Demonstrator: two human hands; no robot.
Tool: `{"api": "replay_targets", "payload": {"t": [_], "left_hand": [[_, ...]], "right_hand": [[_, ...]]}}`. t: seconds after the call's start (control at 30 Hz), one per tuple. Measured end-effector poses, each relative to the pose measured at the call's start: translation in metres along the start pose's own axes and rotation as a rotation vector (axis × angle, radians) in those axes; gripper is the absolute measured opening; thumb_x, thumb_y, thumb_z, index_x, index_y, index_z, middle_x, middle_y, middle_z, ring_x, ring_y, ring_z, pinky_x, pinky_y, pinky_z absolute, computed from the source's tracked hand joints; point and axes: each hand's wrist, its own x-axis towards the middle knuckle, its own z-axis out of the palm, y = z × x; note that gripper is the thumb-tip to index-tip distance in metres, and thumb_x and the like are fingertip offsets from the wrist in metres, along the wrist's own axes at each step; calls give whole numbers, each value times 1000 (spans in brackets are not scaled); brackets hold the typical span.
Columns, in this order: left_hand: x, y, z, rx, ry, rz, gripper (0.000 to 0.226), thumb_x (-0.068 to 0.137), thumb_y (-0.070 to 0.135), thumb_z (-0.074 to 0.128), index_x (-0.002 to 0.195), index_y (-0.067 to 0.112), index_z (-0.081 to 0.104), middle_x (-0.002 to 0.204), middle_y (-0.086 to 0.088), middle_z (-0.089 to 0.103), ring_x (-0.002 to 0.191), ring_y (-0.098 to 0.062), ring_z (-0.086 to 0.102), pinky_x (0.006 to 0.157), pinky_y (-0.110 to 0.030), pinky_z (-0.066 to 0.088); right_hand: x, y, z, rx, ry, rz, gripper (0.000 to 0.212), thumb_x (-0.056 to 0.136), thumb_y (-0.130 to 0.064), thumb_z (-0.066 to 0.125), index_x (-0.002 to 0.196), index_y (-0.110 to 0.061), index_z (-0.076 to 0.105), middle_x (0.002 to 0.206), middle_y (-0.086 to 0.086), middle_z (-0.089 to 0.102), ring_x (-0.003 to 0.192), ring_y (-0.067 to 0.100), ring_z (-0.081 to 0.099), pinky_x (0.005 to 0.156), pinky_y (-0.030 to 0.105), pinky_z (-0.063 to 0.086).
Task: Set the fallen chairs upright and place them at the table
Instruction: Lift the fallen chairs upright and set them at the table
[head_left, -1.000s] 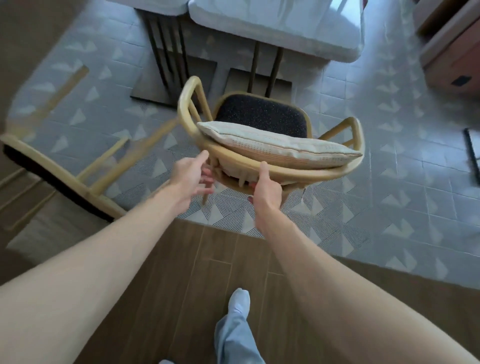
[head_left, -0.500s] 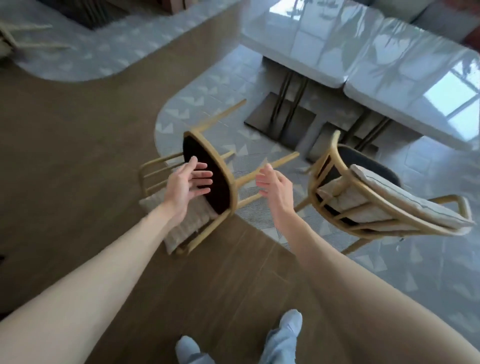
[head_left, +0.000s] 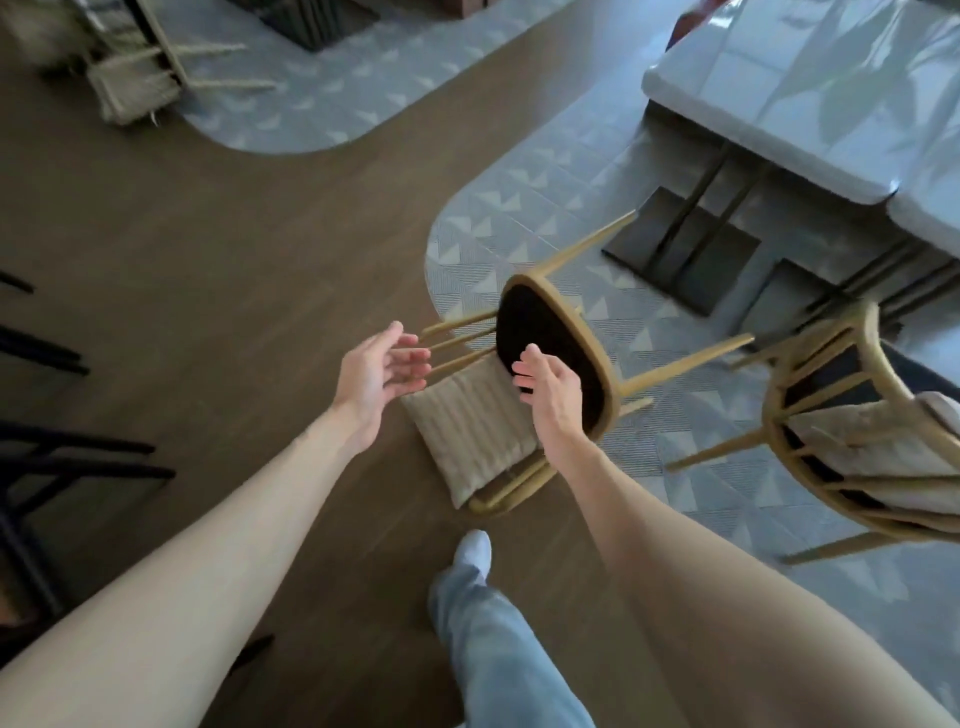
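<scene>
Fallen chair on side; left hand, right hand spread, holding nothing.

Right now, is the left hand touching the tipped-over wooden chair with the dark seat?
Apart. In the head view, the left hand hovers open, with brown floor showing between it and the tipped-over wooden chair.

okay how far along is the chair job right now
Done: one chair stands upright beside the table. In hand: left hand and right hand reach, open, toward the fallen chair on its side. Left: righting it, plus another tipped chair far off.
</scene>
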Motion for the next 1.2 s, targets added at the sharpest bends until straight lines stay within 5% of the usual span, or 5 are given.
{"api": "replay_targets", "payload": {"t": [0.1, 0.23, 0.47, 0.8, 1.2], "left_hand": [[39, -7, -23, -19, 55, -103, 27, 102, 30, 54, 106, 5, 62, 102, -20, 69, 88, -30, 68, 90, -48, 56], [94, -17, -52, -139, 127, -309, 24, 100, 32, 57, 102, 7, 60, 101, -18, 69, 87, -29, 69, 84, -44, 58], [198, -23, -45, -66, -31, -481, 30, 98, 34, 61, 112, 8, 60, 112, -16, 70, 102, -30, 69, 83, -43, 58], [304, -91, -47, 234, -238, -718, 42, 94, 35, 68, 120, 4, 57, 128, -21, 62, 113, -32, 64, 94, -46, 54], [400, -307, -89, 424, -237, -815, 83, 81, 38, 78, 148, 4, 42, 145, -20, 51, 123, -33, 58, 89, -43, 55]], "right_hand": [[35, 17, 42, 18, 34, 93, 38, 103, -41, 52, 100, -9, 72, 104, 13, 72, 102, 28, 67, 93, 42, 51], [69, 35, 91, 156, 110, 268, 34, 104, -38, 51, 108, -11, 70, 106, 10, 72, 103, 25, 68, 99, 44, 54], [114, 51, 138, 419, 317, 461, 30, 105, -37, 50, 96, -14, 68, 108, 11, 74, 104, 28, 71, 99, 45, 55], [144, 135, 201, 775, 689, 580, 40, 103, -37, 52, 126, -7, 65, 113, 9, 75, 105, 26, 72, 88, 38, 57], [218, 336, 284, 1335, 607, 676, 92, 86, -52, 63, 158, -7, 26, 155, 22, 42, 138, 33, 48, 118, 47, 37]]}}
